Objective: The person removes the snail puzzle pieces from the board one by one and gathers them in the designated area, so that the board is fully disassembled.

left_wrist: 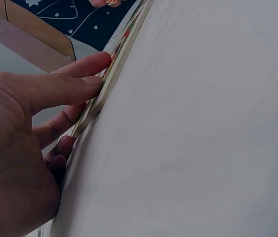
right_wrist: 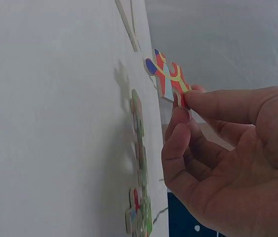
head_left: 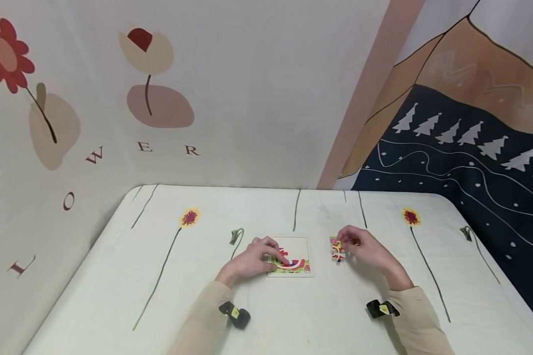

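A jigsaw puzzle board (head_left: pixel 312 274) with a pale frame lies on the table, with colourful pieces along the lower part of its picture. At its left side, my left hand (head_left: pixel 251 258) rests with the thumb at the frame and the index finger reaching over the picture. In the left wrist view, the board's edge (left_wrist: pixel 110 89) runs beneath the thumb and fingertips. My right hand (right_wrist: pixel 237 138) pinches a red, yellow and blue puzzle piece (right_wrist: pixel 167 79) between thumb and fingers, raised above the table. Loose puzzle pieces (right_wrist: pixel 138 116) lie below that hand.
The white tablecloth (head_left: pixel 151 305) is printed with flowers and stems. A pale cloth wall (head_left: pixel 257 98) stands behind the table, and a dark printed cloth (head_left: pixel 471 177) is at the right. Black wrist devices (head_left: pixel 236 315) sit at both sleeves.
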